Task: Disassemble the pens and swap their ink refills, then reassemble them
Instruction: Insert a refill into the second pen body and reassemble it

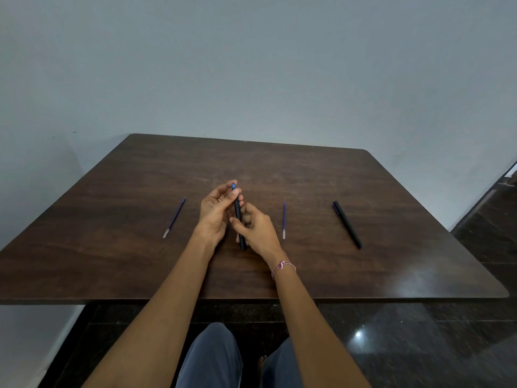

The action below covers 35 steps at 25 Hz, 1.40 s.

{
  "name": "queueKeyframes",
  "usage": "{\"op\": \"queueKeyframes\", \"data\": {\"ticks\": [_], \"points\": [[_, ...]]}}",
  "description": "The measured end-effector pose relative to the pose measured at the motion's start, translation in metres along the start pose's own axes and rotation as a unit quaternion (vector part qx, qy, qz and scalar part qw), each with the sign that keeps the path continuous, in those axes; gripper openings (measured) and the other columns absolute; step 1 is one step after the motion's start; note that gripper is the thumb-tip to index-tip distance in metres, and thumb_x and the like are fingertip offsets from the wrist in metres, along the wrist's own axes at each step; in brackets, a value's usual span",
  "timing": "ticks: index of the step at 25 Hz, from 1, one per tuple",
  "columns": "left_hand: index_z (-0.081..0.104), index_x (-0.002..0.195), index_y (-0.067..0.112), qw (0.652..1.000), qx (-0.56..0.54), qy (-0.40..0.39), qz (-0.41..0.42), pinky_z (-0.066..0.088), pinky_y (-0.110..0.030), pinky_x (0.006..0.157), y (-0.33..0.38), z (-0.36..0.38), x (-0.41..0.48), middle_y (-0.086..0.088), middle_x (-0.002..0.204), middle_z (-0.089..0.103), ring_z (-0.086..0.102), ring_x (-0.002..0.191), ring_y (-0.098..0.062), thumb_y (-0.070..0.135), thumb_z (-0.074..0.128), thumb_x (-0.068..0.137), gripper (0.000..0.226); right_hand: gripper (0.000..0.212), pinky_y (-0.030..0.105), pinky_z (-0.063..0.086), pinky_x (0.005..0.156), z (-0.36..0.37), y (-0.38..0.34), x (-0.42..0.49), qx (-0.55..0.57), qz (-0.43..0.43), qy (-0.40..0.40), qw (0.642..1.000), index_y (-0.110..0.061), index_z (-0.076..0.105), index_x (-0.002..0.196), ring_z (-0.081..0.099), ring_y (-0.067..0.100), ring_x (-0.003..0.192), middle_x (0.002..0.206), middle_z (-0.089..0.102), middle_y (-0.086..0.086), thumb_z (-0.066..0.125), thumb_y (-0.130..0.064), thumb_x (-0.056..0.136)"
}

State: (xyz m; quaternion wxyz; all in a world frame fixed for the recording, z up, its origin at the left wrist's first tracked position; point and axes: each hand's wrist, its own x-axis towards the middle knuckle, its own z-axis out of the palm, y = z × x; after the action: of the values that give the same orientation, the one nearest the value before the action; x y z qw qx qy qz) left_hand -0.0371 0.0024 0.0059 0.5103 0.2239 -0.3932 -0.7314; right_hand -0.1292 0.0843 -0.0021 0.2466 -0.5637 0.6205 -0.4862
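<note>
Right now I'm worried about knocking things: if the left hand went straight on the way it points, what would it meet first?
Probably nothing on the table: the left hand, holding the pen, points toward the far edge, where the way looks free, then the wall.

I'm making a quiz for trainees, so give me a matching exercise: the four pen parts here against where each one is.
1 blue-tipped pen
2 black pen
3 slanted refill
4 straight refill

A between right hand and black pen
B farthest right on the table
C held by both hands
D left of the left hand

Pairs: 1-C, 2-B, 3-D, 4-A
</note>
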Motion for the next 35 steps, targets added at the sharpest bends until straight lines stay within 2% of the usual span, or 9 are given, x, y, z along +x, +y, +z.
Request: {"op": "queueKeyframes", "data": {"ticks": [5,7,10,16,20,24,27,30,35], "points": [[0.067,0.095,0.014,1.0,0.011,0.016,0.004,0.054,-0.02,0.062,-0.0003,0.003,-0.0003,0.002,0.082,0.068,0.064,0.07,-0.006,0.008,0.062,0.088,0.011,0.015,0.017,0.05,0.051,-0.0005,-0.0001,0.0003,-0.008,-0.007,0.001,1.0,-0.028,0.052,0.085,0.063,0.005,0.048,0.055,0.061,-0.008,0.064,-0.022,0.088],[0.068,0.103,0.011,0.999,-0.007,-0.017,-0.026,0.056,-0.023,0.066,0.0,-0.0006,0.0004,-0.003,0.091,0.073,0.066,0.076,-0.01,0.015,0.049,0.094,0.022,0.02,0.014,0.048,0.049,-0.0009,-0.0007,0.0,0.004,-0.005,0.006,1.0,-0.033,0.051,0.083,0.062,0.004,0.048,0.053,0.062,-0.011,0.064,-0.019,0.088],[0.068,0.107,0.008,0.998,-0.013,-0.038,-0.046,0.057,-0.024,0.069,0.0002,-0.0029,0.0009,-0.009,0.096,0.074,0.068,0.08,-0.013,0.009,0.039,0.094,0.031,0.018,0.013,0.046,0.048,-0.0004,-0.0011,-0.0004,0.009,-0.004,0.01,1.0,-0.033,0.052,0.086,0.063,0.005,0.048,0.055,0.062,-0.007,0.064,-0.019,0.089],[0.072,0.095,0.01,0.999,-0.003,-0.006,-0.033,0.057,-0.022,0.066,-0.0001,0.0015,0.0005,-0.005,0.081,0.074,0.069,0.073,-0.011,0.003,0.054,0.09,0.019,0.016,0.014,0.044,0.046,0.0,-0.0013,-0.0003,0.027,0.001,0.01,1.0,-0.033,0.053,0.085,0.063,0.007,0.049,0.061,0.063,-0.003,0.064,-0.022,0.089],[0.07,0.093,0.013,1.0,0.001,0.019,-0.021,0.054,-0.019,0.062,-0.0006,0.0018,0.0008,0.0,0.082,0.069,0.066,0.074,-0.009,0.0,0.065,0.083,0.017,0.016,0.013,0.042,0.044,0.0006,-0.0001,0.0002,0.027,0.007,0.009,1.0,-0.03,0.052,0.083,0.063,0.008,0.048,0.06,0.06,-0.002,0.065,-0.022,0.088],[0.072,0.097,0.011,1.0,0.005,0.005,-0.018,0.054,-0.019,0.062,-0.0013,0.0009,0.0016,0.002,0.079,0.07,0.063,0.071,-0.008,0.014,0.072,0.072,0.024,0.013,0.013,0.042,0.044,0.0,0.0004,0.0005,0.028,0.008,0.006,1.0,-0.025,0.053,0.086,0.062,0.008,0.048,0.061,0.06,0.0,0.065,-0.021,0.088],[0.074,0.096,0.01,0.999,-0.013,-0.004,-0.032,0.055,-0.021,0.063,-0.0024,-0.0014,0.004,-0.002,0.085,0.073,0.066,0.073,-0.009,0.021,0.062,0.086,0.019,0.012,0.015,0.045,0.045,-0.0006,0.0007,0.0008,0.03,0.008,0.004,1.0,-0.023,0.054,0.087,0.062,0.008,0.049,0.062,0.062,-0.001,0.065,-0.02,0.088],[0.071,0.099,0.006,0.998,-0.027,-0.01,-0.05,0.055,-0.021,0.066,-0.0021,-0.003,0.0042,-0.006,0.09,0.074,0.069,0.081,-0.011,0.015,0.048,0.094,0.025,0.01,0.016,0.045,0.045,-0.0002,0.0011,0.0009,0.034,0.013,0.007,0.999,-0.02,0.055,0.09,0.063,0.009,0.049,0.064,0.063,0.001,0.065,-0.02,0.088],[0.071,0.095,0.007,0.999,-0.01,0.004,-0.035,0.056,-0.021,0.065,-0.0002,0.0023,0.0009,-0.002,0.081,0.074,0.069,0.076,-0.01,0.006,0.055,0.091,0.017,0.012,0.017,0.045,0.044,0.0,0.003,0.0019,0.029,0.013,0.013,0.999,-0.015,0.056,0.092,0.063,0.009,0.049,0.062,0.061,0.002,0.066,-0.021,0.088]]}}
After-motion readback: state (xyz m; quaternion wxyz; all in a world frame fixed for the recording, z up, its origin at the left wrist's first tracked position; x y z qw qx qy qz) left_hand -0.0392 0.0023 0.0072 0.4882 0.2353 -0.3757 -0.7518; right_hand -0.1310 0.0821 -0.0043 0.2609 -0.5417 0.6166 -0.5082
